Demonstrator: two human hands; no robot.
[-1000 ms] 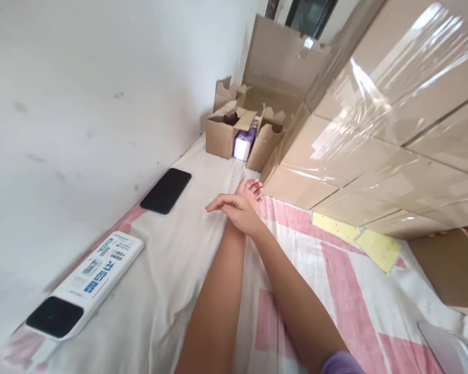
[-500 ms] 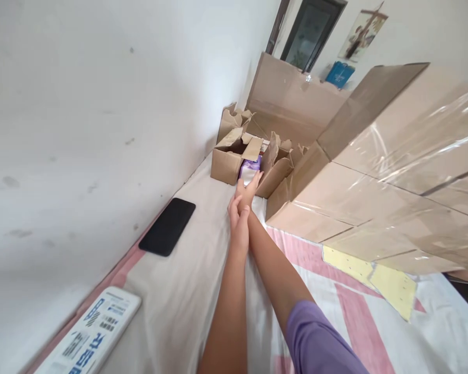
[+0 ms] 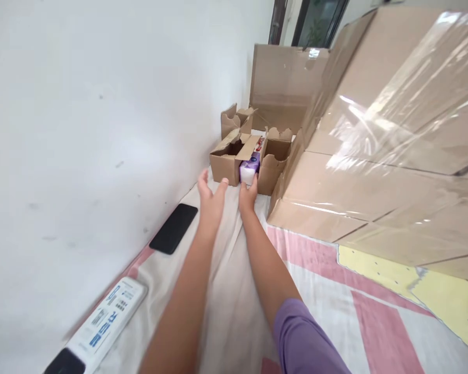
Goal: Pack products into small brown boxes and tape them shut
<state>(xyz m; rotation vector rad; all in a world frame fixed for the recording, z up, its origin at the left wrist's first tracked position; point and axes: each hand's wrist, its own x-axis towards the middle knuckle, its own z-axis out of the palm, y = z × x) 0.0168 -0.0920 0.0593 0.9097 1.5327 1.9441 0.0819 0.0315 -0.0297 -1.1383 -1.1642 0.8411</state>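
Observation:
A purple-and-white soft pack (image 3: 249, 170), perhaps tissues, lies in the gap between two torn-open cardboard boxes. My right hand (image 3: 248, 195) grips its near end, with fingers on both sides. My left hand (image 3: 212, 195) is open and empty, thumb and fingers spread, just in front of the left small box (image 3: 225, 167). To the right of the pack stands the other small box (image 3: 271, 174), with its top open. Behind the pack, part of a red-and-white item (image 3: 259, 145) shows; most of it is hidden.
A large taped carton (image 3: 335, 182) rises on the right, and a tall cardboard panel (image 3: 284, 78) stands behind the boxes. Along the white wall (image 3: 101, 130) lie a black phone (image 3: 174, 228) and a white printed box (image 3: 109, 317). A patterned sheet (image 3: 315, 270) covers the surface.
My hands have separated: the left released the right wrist and moved left, fingers spreading. My right hand has closed on the end of the pack. The view has tilted and shifted.

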